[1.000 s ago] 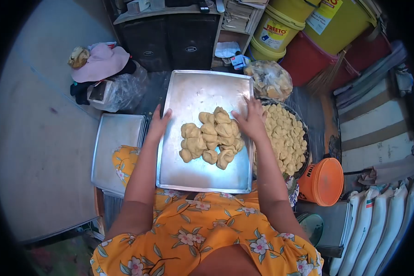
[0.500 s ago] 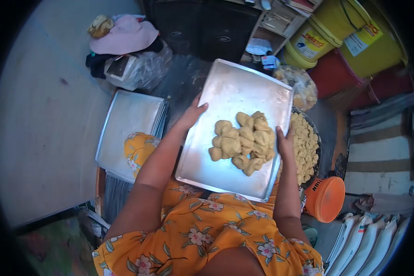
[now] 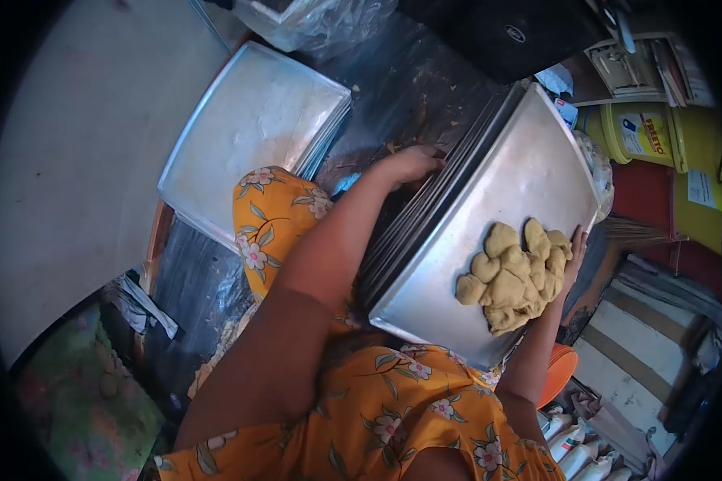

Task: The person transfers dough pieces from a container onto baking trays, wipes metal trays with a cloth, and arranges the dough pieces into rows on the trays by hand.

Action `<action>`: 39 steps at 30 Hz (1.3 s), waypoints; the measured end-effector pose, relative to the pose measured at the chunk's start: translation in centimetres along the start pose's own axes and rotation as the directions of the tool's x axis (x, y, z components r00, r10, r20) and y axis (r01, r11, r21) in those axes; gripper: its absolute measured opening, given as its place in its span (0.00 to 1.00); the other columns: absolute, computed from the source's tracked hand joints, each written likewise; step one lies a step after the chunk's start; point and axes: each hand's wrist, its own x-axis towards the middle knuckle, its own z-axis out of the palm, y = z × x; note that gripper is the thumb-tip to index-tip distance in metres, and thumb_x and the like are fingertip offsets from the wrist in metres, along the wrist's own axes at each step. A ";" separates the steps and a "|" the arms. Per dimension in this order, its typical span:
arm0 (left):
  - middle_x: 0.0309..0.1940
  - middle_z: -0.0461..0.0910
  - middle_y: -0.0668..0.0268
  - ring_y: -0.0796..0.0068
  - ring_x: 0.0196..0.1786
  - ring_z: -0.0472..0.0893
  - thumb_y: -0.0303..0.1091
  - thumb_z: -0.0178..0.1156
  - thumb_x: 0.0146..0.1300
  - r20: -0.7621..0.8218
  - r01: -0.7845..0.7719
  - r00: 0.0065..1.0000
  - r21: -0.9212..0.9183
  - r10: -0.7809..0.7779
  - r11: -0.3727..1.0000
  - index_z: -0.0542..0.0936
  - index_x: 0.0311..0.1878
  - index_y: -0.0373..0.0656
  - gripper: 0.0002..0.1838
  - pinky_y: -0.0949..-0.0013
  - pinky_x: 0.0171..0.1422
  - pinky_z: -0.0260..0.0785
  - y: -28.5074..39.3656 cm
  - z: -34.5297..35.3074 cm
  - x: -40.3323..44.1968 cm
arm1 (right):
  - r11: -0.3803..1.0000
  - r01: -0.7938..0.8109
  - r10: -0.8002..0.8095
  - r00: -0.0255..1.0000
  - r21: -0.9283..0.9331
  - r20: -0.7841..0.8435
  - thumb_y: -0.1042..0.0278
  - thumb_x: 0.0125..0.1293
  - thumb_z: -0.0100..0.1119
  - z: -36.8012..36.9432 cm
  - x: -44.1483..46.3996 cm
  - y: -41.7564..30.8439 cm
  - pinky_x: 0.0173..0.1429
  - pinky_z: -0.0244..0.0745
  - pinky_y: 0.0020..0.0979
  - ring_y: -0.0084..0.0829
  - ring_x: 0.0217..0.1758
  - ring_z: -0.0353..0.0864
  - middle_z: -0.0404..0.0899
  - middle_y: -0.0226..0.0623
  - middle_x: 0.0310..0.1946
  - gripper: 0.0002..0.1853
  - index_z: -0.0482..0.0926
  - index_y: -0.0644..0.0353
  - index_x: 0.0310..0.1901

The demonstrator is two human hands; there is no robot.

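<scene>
A shallow metal baking tray lies tilted over a thick stack of baking trays in front of my lap. Pale brown dough pieces are clumped together on its lower right part. My right hand grips the tray's right edge beside the dough. At the stack's left side, my left hand has its fingers bent against the tray edges. The left fingertips lie in shadow and are partly hidden.
A second stack of trays stands at the left beside my knee. Plastic bags are at the top. Yellow buckets and a red bucket stand at right, with an orange bucket below.
My left hand has let go of the dough tray's left edge and moved to the stack. The tray has swung right and down onto the stack. The view has turned.
</scene>
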 end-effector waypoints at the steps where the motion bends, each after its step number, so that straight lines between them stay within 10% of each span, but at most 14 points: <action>1: 0.56 0.78 0.56 0.63 0.58 0.76 0.41 0.58 0.67 -0.066 -0.027 0.997 0.085 0.033 0.996 0.74 0.63 0.39 0.24 0.61 0.61 0.69 -1.8 0.2 1.9 | 1.000 0.003 -0.003 1.000 -0.008 0.003 0.55 0.68 0.56 -0.1 0.0 -0.7 0.78 0.47 0.43 0.47 0.79 0.51 0.56 0.52 0.74 0.33 0.61 0.51 0.73; 5: 0.47 0.81 0.58 0.70 0.44 0.83 0.30 0.59 0.65 0.098 0.096 0.993 -0.250 -0.073 0.964 0.74 0.63 0.38 0.22 0.64 0.41 0.81 -3.1 -1.1 2.8 | 0.973 -0.108 0.112 0.994 0.204 -0.007 0.61 0.65 0.62 0.5 -0.5 -1.7 0.79 0.49 0.40 0.42 0.78 0.51 0.54 0.47 0.75 0.36 0.60 0.58 0.72; 28: 0.47 0.81 0.56 0.68 0.46 0.83 0.15 0.61 0.56 0.305 -0.001 0.945 -0.350 0.115 0.937 0.72 0.66 0.41 0.32 0.67 0.48 0.81 -6.4 -2.6 4.7 | 0.829 -0.298 0.293 0.952 0.473 0.085 0.64 0.67 0.59 -0.4 -1.6 -2.2 0.77 0.52 0.38 0.40 0.76 0.55 0.56 0.44 0.73 0.32 0.61 0.61 0.70; 39: 0.34 0.79 0.61 0.72 0.34 0.82 0.20 0.64 0.57 0.236 -0.028 0.954 -0.537 0.182 0.843 0.75 0.59 0.35 0.24 0.70 0.34 0.79 -7.0 -2.1 4.9 | 0.801 -0.333 0.323 0.940 0.497 0.109 0.65 0.68 0.57 -0.5 -1.6 -2.8 0.76 0.53 0.37 0.39 0.74 0.56 0.57 0.44 0.72 0.30 0.62 0.61 0.70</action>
